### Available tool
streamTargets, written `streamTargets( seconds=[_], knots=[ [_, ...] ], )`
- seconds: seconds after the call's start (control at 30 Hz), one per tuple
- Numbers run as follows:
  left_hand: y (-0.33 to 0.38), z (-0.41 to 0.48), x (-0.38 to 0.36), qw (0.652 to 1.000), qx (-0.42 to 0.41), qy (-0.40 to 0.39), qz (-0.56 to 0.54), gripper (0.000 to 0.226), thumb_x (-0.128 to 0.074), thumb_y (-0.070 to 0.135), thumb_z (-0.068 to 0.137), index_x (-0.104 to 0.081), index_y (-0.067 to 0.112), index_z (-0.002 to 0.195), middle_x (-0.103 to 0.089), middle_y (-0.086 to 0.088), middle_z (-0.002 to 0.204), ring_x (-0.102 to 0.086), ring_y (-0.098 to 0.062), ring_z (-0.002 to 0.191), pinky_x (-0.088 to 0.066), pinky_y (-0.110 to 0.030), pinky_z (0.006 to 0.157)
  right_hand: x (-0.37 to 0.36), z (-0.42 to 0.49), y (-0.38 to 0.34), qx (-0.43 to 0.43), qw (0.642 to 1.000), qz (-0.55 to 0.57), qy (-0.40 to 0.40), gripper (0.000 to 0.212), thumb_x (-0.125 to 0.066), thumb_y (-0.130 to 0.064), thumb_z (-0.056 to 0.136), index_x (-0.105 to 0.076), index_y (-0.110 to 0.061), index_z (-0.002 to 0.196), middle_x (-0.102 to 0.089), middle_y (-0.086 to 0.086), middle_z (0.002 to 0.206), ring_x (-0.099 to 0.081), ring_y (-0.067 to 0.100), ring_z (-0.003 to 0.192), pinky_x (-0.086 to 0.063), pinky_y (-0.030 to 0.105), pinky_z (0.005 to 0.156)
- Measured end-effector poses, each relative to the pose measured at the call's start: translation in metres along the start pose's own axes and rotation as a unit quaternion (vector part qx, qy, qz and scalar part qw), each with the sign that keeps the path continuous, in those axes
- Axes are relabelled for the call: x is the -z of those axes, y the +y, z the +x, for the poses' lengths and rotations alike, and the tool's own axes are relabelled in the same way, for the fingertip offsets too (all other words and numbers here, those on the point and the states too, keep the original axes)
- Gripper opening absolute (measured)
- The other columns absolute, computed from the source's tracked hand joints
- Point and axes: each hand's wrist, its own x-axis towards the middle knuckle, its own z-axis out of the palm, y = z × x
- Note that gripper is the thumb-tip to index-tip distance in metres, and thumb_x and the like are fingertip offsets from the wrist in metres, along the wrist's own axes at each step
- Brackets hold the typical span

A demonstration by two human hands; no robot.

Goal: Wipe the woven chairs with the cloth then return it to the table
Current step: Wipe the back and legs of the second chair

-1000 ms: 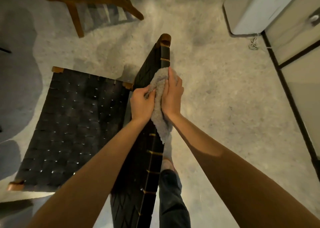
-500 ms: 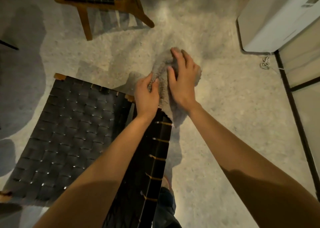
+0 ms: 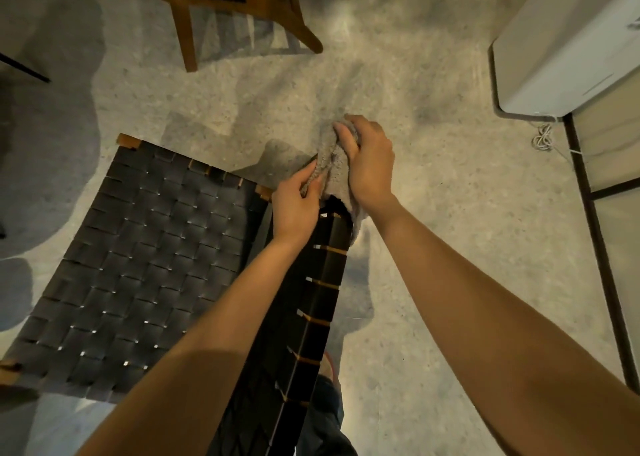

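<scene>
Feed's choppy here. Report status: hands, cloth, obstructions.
Left hand and right hand both gripping grey cloth. Cloth bunched over top end of chair backrest. Nothing in the way.

a pale speckled floor (image 3: 433, 213) fills the view, warmly lit at the middle and crossed by soft grey shadows at the left. a white box-like unit (image 3: 561, 40) stands at the upper right, with a coiled white cord (image 3: 543, 138) on the floor just below it. beside them a dark-framed panel (image 3: 613, 164) runs down the right edge.
</scene>
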Motion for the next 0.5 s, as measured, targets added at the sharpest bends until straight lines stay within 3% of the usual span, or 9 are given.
streamTargets(
  seconds=[0.1, 0.2, 0.3, 0.43, 0.5],
  knots=[
    [0.002, -0.007, 0.005, 1.000, -0.008, -0.009, 0.000, 0.035, -0.052, 0.008, 0.096, -0.054, 0.002, 0.130, -0.060, -0.009, 0.127, -0.054, -0.013, 0.119, -0.040, -0.012, 0.097, 0.003, -0.022, -0.006, 0.009, 1.000, 0.014, 0.010, 0.029, -0.046, -0.020, 0.100, -0.059, -0.016, 0.126, -0.053, 0.010, 0.128, -0.051, 0.009, 0.110, -0.034, 0.005, 0.085],
    [0.005, -0.017, 0.011, 1.000, -0.001, -0.029, 0.007, 0.034, -0.053, 0.007, 0.095, -0.055, 0.004, 0.129, -0.061, -0.007, 0.126, -0.053, -0.006, 0.112, -0.041, -0.004, 0.088, 0.011, -0.044, -0.006, -0.009, 0.998, 0.063, -0.011, 0.034, -0.046, -0.015, 0.101, -0.056, -0.018, 0.133, -0.043, 0.009, 0.145, -0.041, 0.014, 0.133, -0.033, 0.019, 0.109],
    [0.004, -0.035, 0.018, 0.998, 0.003, -0.052, 0.036, 0.034, -0.053, 0.007, 0.095, -0.056, 0.007, 0.128, -0.061, -0.005, 0.125, -0.052, -0.003, 0.109, -0.040, 0.001, 0.083, 0.020, -0.068, -0.009, -0.006, 0.996, 0.087, -0.017, 0.035, -0.050, -0.011, 0.098, -0.055, -0.013, 0.133, -0.049, 0.011, 0.141, -0.044, 0.020, 0.132, -0.035, 0.028, 0.111],
    [-0.006, -0.068, 0.035, 0.993, 0.013, -0.094, 0.073, 0.036, -0.052, 0.007, 0.095, -0.054, 0.008, 0.130, -0.059, -0.008, 0.128, -0.054, -0.013, 0.117, -0.043, -0.016, 0.095, 0.028, -0.106, -0.012, 0.013, 0.997, 0.072, -0.037, 0.036, -0.050, -0.001, 0.095, -0.056, -0.007, 0.130, -0.058, 0.011, 0.130, -0.053, 0.018, 0.120, -0.036, 0.016, 0.105],
    [-0.014, -0.088, 0.043, 0.991, 0.014, -0.105, 0.084, 0.036, -0.052, 0.007, 0.095, -0.054, 0.008, 0.130, -0.059, -0.010, 0.127, -0.055, -0.018, 0.116, -0.045, -0.024, 0.097, 0.030, -0.131, -0.014, -0.018, 0.993, 0.105, -0.055, 0.037, -0.047, 0.000, 0.097, -0.055, -0.007, 0.132, -0.058, 0.010, 0.131, -0.051, 0.014, 0.120, -0.036, 0.018, 0.107]
  ],
)
